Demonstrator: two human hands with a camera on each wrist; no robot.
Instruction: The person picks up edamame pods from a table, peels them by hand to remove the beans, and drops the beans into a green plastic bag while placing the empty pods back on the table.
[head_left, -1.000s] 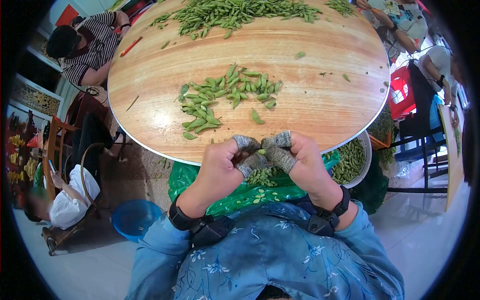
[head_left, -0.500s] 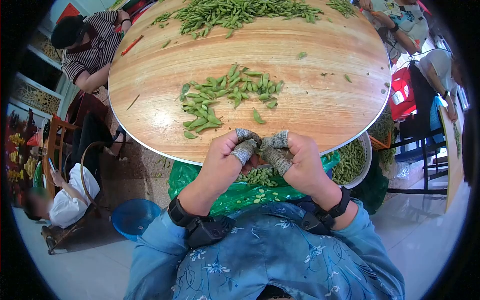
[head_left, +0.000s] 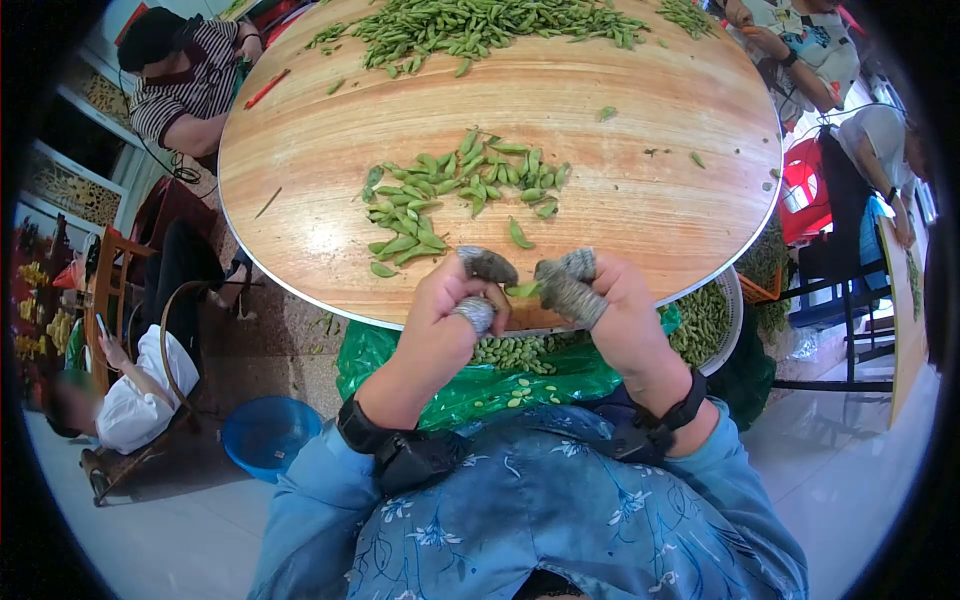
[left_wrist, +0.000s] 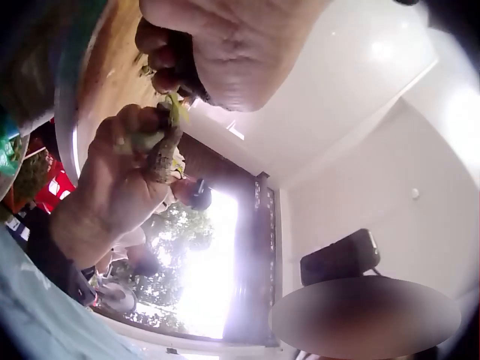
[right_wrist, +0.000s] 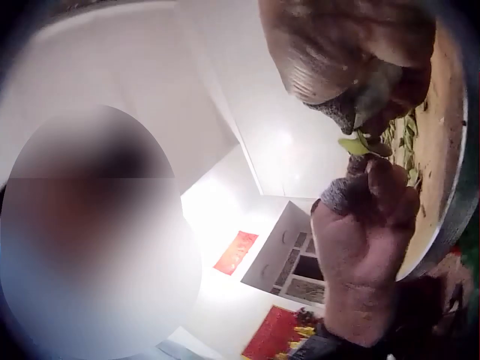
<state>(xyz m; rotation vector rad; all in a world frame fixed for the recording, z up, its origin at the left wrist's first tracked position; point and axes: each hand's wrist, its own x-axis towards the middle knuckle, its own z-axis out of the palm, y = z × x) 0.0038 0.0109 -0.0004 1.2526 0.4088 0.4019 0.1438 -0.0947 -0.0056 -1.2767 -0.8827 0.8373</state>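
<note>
My right hand pinches a green soybean pod in grey knitted finger sleeves. On the pod's other side is my left hand, its thumb and forefinger spread apart in the head view and a dark fingertip right at the pod. Whether the left fingers grip the pod, I cannot tell. The right wrist view has the pod between both hands. Below them, shelled green beans lie on a green plastic bag. Beyond my hands, a small pile of soybean pods lies on the round wooden table.
A large heap of pods covers the table's far side. A white basket of pods stands below the edge at right. On the floor at left is a blue basin. Several people sit around, one in a striped shirt.
My hands were close together and have drawn slightly apart. The left thumb and forefinger have spread, and the pod now shows between the hands, pinched by the right.
</note>
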